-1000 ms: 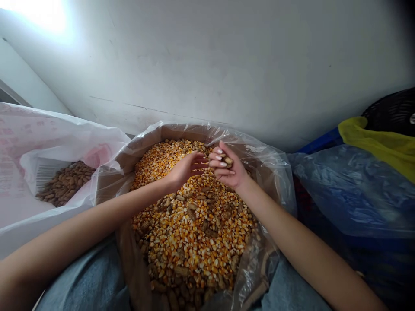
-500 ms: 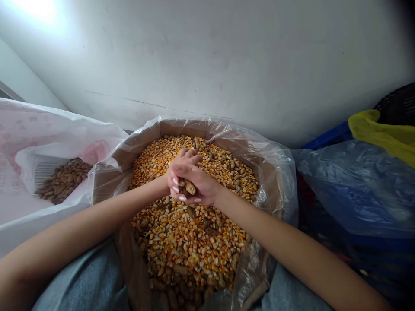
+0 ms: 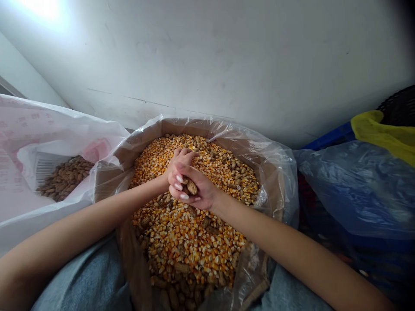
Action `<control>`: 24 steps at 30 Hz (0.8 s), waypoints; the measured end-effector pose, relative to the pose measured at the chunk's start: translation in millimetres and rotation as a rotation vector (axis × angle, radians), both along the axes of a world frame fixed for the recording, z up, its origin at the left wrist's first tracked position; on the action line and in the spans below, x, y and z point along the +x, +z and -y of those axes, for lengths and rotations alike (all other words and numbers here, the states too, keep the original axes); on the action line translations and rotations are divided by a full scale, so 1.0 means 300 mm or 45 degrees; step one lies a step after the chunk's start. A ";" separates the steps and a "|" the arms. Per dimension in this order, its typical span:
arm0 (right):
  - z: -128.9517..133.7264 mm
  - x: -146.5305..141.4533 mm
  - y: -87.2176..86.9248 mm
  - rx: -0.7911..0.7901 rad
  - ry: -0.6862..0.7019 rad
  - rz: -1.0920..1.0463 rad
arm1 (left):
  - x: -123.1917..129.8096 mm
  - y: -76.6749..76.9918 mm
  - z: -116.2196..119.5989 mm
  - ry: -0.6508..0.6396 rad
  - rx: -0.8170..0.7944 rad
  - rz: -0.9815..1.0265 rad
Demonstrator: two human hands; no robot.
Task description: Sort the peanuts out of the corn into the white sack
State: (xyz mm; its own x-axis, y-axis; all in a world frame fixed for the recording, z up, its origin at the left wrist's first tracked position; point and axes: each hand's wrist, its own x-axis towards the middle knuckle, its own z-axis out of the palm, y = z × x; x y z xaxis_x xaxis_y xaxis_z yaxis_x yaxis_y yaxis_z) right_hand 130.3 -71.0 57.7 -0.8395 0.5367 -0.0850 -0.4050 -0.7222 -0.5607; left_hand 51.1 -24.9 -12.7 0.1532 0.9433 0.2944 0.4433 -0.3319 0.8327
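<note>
Head view: an unshelled peanut (image 3: 192, 186) clamped between the right fingers (image 3: 179, 186) and left fingers (image 3: 183, 157), both curled together.

A tan, ridged peanut (image 3: 192, 186) sat in its shell between the clasped left hand (image 3: 183, 162) and right hand (image 3: 199, 193), one end showing past the fingers. More peanuts (image 3: 192, 211) lay scattered and half-buried among loose orange-yellow corn kernels (image 3: 191, 242) below.

L hand (image 3: 180, 166) & R hand (image 3: 199, 193) were clasped mid-frame, R fingers (image 3: 179, 186) apparently curled over L; L forearm (image 3: 97, 218) & R forearm (image 3: 275, 237) reached fwd from lower corners.
</note>
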 end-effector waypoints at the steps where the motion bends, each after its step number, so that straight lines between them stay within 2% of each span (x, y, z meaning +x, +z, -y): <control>1: 0.004 -0.004 0.000 -0.013 0.039 -0.022 | 0.010 0.002 0.006 0.031 0.035 -0.085; 3: 0.015 -0.013 0.001 -0.005 0.134 -0.052 | 0.025 0.009 0.008 0.012 0.089 -0.293; 5: 0.022 -0.019 0.001 0.061 0.209 -0.051 | 0.028 0.014 -0.004 -0.076 0.079 -0.444; 11: -0.009 0.002 -0.015 0.312 0.269 0.025 | 0.007 0.016 -0.032 -0.032 -0.015 -0.506; 13: -0.033 0.024 -0.028 0.352 0.237 0.063 | 0.000 0.032 -0.017 -0.058 -0.070 -0.475; 18: -0.089 0.090 -0.054 0.325 -0.032 0.131 | -0.006 0.095 0.032 -0.122 -0.186 -0.348; 24: -0.068 0.072 -0.041 0.233 -0.045 0.065 | -0.017 0.103 0.033 -0.135 -0.194 -0.337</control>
State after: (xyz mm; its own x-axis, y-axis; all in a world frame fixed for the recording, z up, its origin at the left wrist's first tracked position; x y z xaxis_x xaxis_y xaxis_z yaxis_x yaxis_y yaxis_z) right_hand 151.9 -50.4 45.3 -0.8169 0.5762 -0.0253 -0.3959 -0.5921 -0.7019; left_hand 46.0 -34.7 18.1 0.3051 0.9483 0.0876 0.6206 -0.2678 0.7369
